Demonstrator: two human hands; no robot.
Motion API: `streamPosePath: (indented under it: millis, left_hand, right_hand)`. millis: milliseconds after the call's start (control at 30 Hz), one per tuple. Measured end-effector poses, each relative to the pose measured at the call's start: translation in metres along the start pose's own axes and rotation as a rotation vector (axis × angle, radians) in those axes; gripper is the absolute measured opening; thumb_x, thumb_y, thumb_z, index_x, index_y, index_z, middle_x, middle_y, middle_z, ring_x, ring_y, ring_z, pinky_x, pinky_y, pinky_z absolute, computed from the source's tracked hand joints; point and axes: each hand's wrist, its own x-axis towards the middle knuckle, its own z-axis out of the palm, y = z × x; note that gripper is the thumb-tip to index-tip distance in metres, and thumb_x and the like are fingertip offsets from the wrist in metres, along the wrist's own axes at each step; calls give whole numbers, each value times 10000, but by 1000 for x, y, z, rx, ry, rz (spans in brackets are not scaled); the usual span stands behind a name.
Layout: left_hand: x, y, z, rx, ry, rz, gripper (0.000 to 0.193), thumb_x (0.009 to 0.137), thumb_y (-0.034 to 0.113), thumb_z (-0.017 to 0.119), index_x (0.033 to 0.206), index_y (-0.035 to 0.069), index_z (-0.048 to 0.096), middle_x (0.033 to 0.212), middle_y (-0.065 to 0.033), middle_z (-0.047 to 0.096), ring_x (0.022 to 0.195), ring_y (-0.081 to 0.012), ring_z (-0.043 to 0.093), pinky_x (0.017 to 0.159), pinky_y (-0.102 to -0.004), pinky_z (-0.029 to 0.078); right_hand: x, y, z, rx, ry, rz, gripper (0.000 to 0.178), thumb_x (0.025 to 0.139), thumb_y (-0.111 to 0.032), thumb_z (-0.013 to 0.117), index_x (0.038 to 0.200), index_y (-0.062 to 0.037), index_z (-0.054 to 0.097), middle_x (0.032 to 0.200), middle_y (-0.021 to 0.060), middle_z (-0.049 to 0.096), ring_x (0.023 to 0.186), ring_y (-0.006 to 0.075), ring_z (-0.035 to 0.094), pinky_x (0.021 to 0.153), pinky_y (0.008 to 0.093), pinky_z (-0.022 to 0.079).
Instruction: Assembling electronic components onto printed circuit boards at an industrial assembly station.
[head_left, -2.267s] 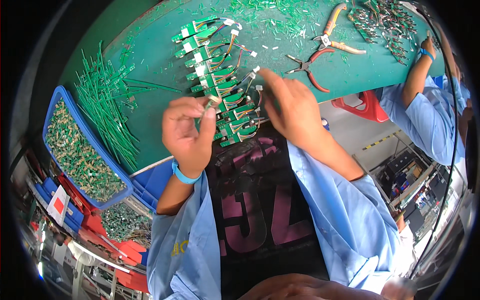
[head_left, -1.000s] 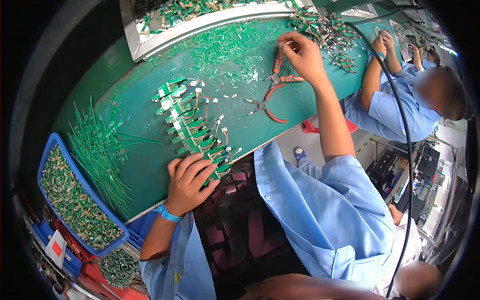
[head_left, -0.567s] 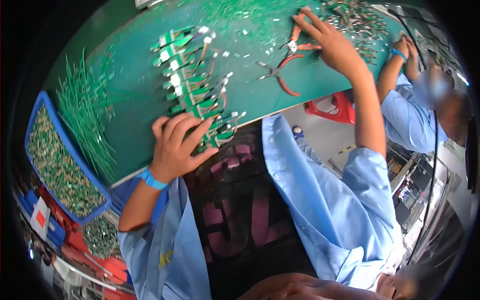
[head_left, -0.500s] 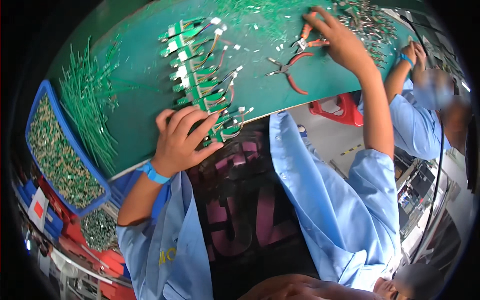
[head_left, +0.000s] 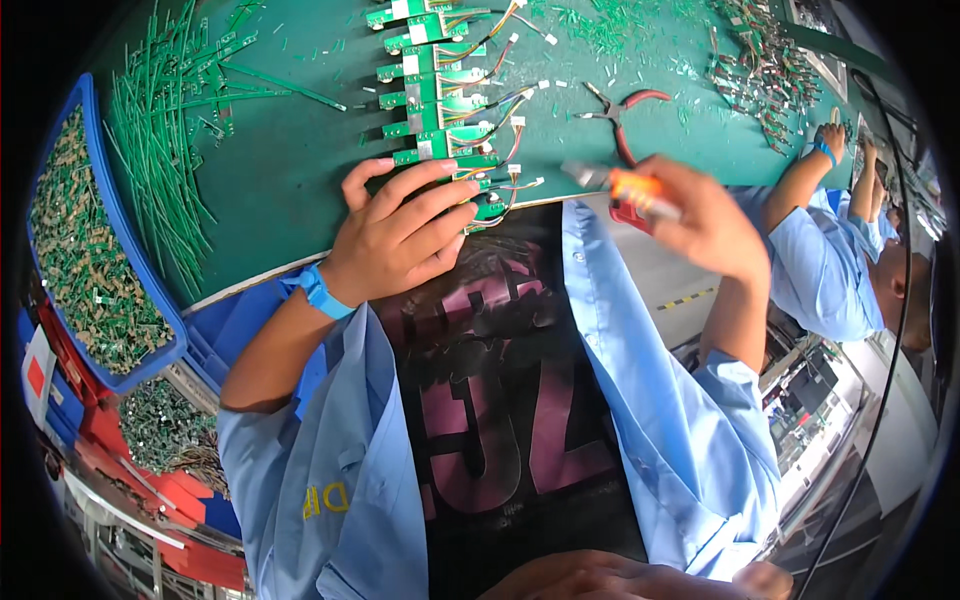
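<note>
A row of joined green circuit boards (head_left: 430, 87) with thin coloured wires and white plugs lies on the green table, reaching to its near edge. My left hand (head_left: 405, 225) grips the near end of this row, fingers laid over the boards; the thumb is partly hidden. Just off the table's edge, to the right of the boards, my right hand (head_left: 715, 220) is closed round orange-handled cutting pliers (head_left: 635, 188). Motion blurs the tool, and its jaws point left toward the boards. Red-handled pliers (head_left: 618, 112) lie with spread handles on the table behind it.
Long thin green strips (head_left: 155, 150) are heaped at the left, beside a blue bin (head_left: 160, 355) full of small board pieces. More wired boards (head_left: 765, 70) are piled at the far right. A co-worker (head_left: 825, 240) sits at the right, near a red stool (head_left: 622, 214).
My right hand has picked up the orange-handled pliers and brought them nearer, toward the table edge. My left hand stays on the boards. The whole view has shifted slightly.
</note>
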Motion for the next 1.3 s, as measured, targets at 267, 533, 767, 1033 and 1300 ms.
streamPosePath:
  millis: [267, 533, 767, 1033, 1300]
  left_hand:
    - [8, 1, 8, 23, 4, 22, 465, 901, 200, 756, 1363, 193, 706, 1457, 50, 700, 1454, -183, 572, 1248, -533, 276]
    - [6, 0, 5, 14, -26, -10, 478, 908, 215, 739, 1382, 187, 684, 1501, 35, 656, 1455, -193, 564, 1244, -541, 266]
    - [4, 2, 1, 18, -59, -7, 557, 920, 197, 738, 1465, 201, 624, 1493, 26, 648, 1478, -212, 566, 1235, -547, 266]
    - [6, 0, 7, -27, 18, -3, 597, 936, 192, 734, 1515, 209, 586, 1497, 29, 647, 1512, -237, 569, 1229, -545, 269]
    - [11, -1, 2, -51, -17, -3, 573, 926, 209, 747, 1483, 174, 616, 1518, -27, 653, 1512, -289, 581, 1231, -529, 275]
  right_hand:
    - [-2, -10, 129, 354, 81, 203, 334, 903, -148, 661, 1214, -34, 700, 941, 119, 728, 754, 263, 625, 691, 407, 502]
    - [1, -28, 180, 246, 492, -130, 315, 943, -79, 616, 1244, -28, 693, 988, 63, 720, 795, 205, 622, 693, 340, 492]
    - [6, -10, 157, 757, 215, 235, 328, 973, -60, 576, 1282, -40, 684, 959, 44, 695, 812, 171, 615, 712, 302, 485]
    - [22, -34, 151, 754, 135, 221, 366, 996, -32, 541, 1345, -36, 652, 1037, 84, 695, 854, 169, 635, 769, 264, 524]
    - [23, -39, 149, 835, 142, 204, 378, 998, -43, 554, 1365, -32, 645, 1106, 90, 706, 898, 187, 655, 787, 303, 537]
